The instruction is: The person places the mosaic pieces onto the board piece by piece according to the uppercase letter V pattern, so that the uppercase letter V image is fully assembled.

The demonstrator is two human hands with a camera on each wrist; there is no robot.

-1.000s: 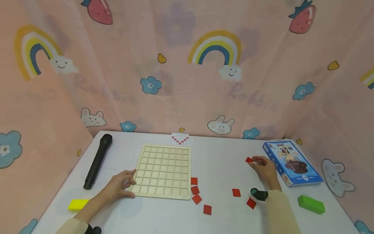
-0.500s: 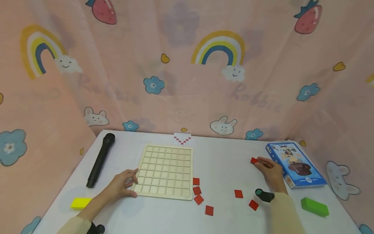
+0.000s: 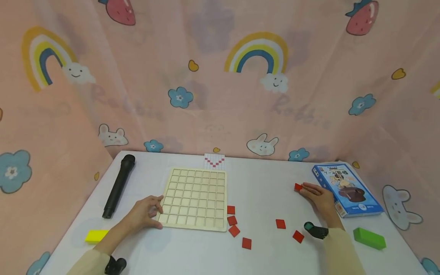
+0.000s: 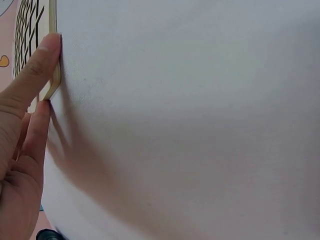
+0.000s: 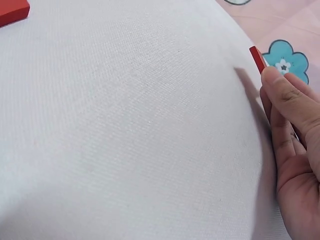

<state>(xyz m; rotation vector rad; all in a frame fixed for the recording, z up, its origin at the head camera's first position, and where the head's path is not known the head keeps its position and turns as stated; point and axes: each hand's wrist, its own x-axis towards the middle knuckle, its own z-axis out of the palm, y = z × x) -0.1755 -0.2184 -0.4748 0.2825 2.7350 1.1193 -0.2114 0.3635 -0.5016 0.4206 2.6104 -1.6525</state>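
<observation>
A pale wooden board (image 3: 196, 198) with a grid of square cells lies on the white table. My left hand (image 3: 142, 214) holds its near left corner; in the left wrist view the thumb (image 4: 37, 67) lies along the board's edge and another finger meets the corner. Over the right side, beside a blue box, my right hand (image 3: 319, 200) pinches a small red square tile (image 5: 257, 59) between thumb and fingertips. That tile is tilted up, its shadow on the cloth below. Several more red tiles (image 3: 246, 243) lie flat, some along the board's right edge, others between board and right forearm.
A black microphone-shaped stick (image 3: 118, 187) lies at the left, with a yellow block (image 3: 95, 236) partly behind the left forearm. Behind the board sits a card (image 3: 214, 161) with a red V pattern. The blue box (image 3: 348, 191) and a green block (image 3: 369, 238) are at the right.
The head view has shifted slightly. My right hand, still pinching the red tile, stays near the blue box, barely moved. The left hand keeps its place at the board's corner.
</observation>
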